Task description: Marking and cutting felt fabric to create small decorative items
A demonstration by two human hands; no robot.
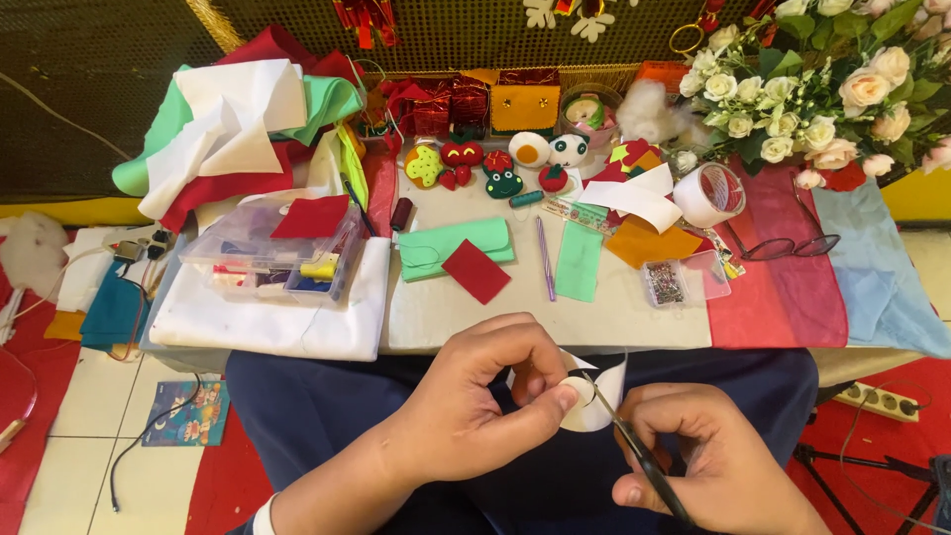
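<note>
My left hand (485,391) pinches a small white felt piece (584,406) between thumb and fingers, just above my lap. My right hand (703,456) grips small dark scissors (634,446), whose blades (597,391) point up and left and meet the white felt. Both hands are below the near edge of the low work table (515,317). My dark blue trousers fill the space beneath them.
On the table lie green felt (456,246), a red felt square (475,270), a purple pen (545,260), a clear pin box (666,283), a tape roll (708,193), glasses (783,243), felt toys (495,163) and a clear plastic organiser (272,253). White roses (802,89) stand at the right.
</note>
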